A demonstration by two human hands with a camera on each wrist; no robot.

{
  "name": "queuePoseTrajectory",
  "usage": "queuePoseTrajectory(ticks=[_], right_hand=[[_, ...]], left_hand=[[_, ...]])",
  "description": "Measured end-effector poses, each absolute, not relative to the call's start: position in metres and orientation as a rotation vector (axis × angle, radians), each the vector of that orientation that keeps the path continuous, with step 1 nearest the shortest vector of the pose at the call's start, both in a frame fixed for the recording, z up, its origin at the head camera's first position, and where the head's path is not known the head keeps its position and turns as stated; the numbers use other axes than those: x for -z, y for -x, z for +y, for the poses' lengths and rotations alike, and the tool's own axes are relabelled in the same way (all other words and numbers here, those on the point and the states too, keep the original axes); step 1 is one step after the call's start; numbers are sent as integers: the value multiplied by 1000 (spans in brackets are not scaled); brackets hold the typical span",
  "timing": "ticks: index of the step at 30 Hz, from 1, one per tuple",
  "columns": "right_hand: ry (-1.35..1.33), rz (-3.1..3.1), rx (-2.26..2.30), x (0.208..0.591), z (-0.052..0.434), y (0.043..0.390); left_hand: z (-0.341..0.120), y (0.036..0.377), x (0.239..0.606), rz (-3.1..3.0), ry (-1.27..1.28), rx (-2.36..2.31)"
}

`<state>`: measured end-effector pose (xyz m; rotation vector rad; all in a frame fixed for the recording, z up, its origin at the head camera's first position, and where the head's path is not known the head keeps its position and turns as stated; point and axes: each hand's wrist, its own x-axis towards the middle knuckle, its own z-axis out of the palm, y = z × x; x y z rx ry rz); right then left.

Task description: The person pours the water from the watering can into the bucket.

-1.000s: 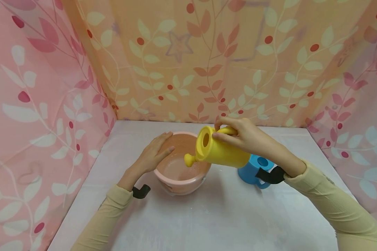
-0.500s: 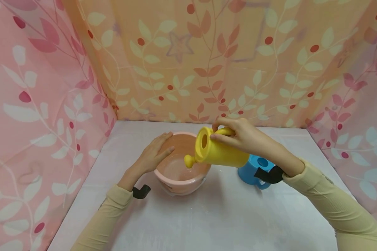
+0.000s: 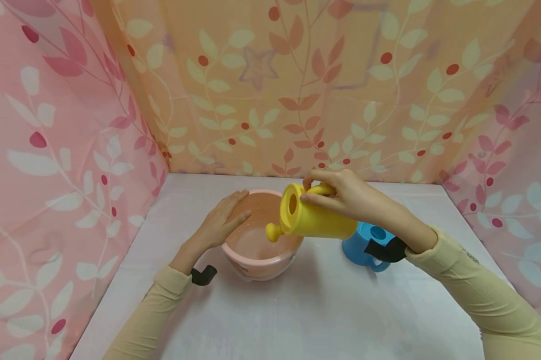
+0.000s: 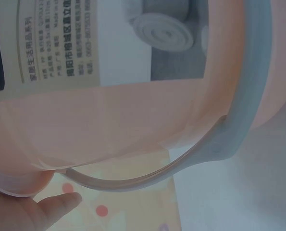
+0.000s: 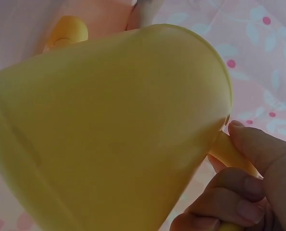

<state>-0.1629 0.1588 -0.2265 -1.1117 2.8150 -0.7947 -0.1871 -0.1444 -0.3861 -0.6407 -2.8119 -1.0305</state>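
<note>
My right hand (image 3: pixel 342 192) grips the handle of a yellow watering can (image 3: pixel 322 220); the right wrist view shows fingers curled round that handle (image 5: pixel 234 156). The can is tilted left, its round spout head (image 3: pixel 273 232) over the inside of a pink bucket (image 3: pixel 263 267). On the bucket's left rim rests my left hand (image 3: pixel 218 222), fingers straight. In the left wrist view the bucket wall carries a printed label (image 4: pixel 118 43), and a grey carrying handle (image 4: pixel 251 82) hangs against it. No stream from the spout can be made out.
A blue watering can (image 3: pixel 358 250) stands on the white table (image 3: pixel 297 320), partly behind the right forearm and a black wrist strap (image 3: pixel 386 250). Patterned cloth (image 3: pixel 270 90) closes off the back and both sides.
The yellow watering can has shifted very slightly to the left and levelled a little, still over the bucket. My left hand and the bucket have hardly moved.
</note>
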Motion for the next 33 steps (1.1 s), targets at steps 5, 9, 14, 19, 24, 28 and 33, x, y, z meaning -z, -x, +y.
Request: queuePoseTrajectory(ticks=[5,9,14,19,24,28,33], right_hand=[[1100,2819,766,224,157,163],[1091,2824,737,223,156,163],[1100,2817,723,221,155,163],[1085,2795,714,220,153,162],[1099,2800,679,219,151,163],[1110,2809,647,217,149,162],[1139,2829,598,216,146,162]], left_hand=[[-144,187,386,-2811,642,1027],[-144,187,386,-2807,647,1023],[-145,187,387,-2799,645,1030],[-144,187,387,-2803,644,1031],[-144,187,387,-2800,649,1035],[-144,188,387,-2805,643,1037],[-144,187,386,-2803,651,1025]])
